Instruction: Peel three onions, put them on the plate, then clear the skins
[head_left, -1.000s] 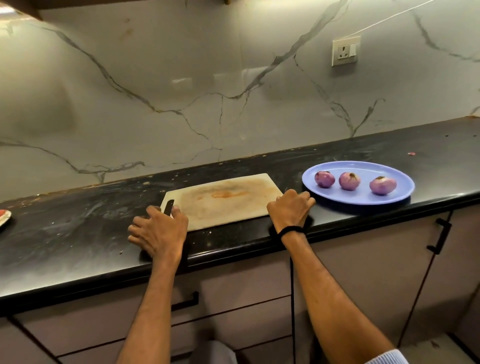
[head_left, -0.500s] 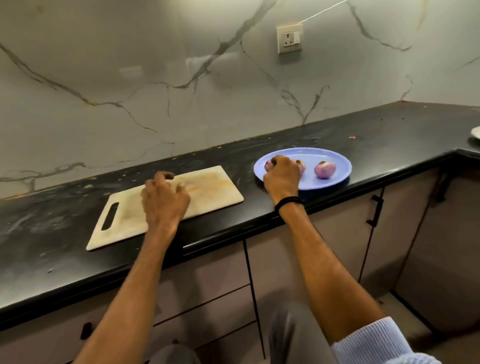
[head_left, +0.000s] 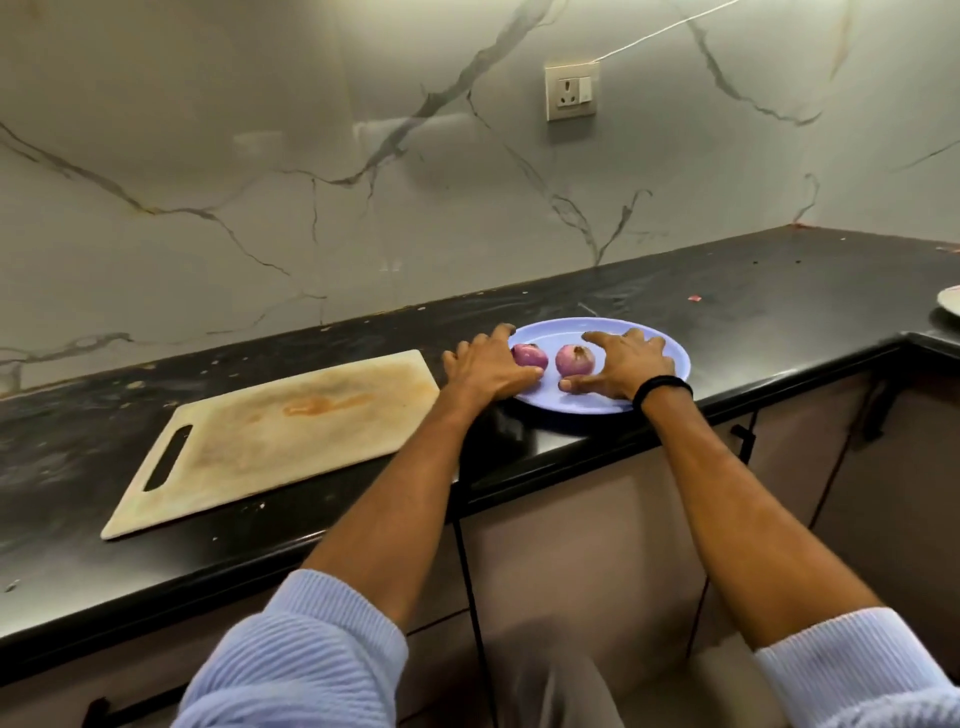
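Nothing to read anywhere in this view, no word, number, brand or label. The one likely spot is the wall socket (head_left: 570, 91) on the far wall, and any marking on its face is too small to make out.

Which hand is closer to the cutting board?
Left. The left hand sits just right of the board, at the plate rim; the right hand is farther, over the plate's right side.
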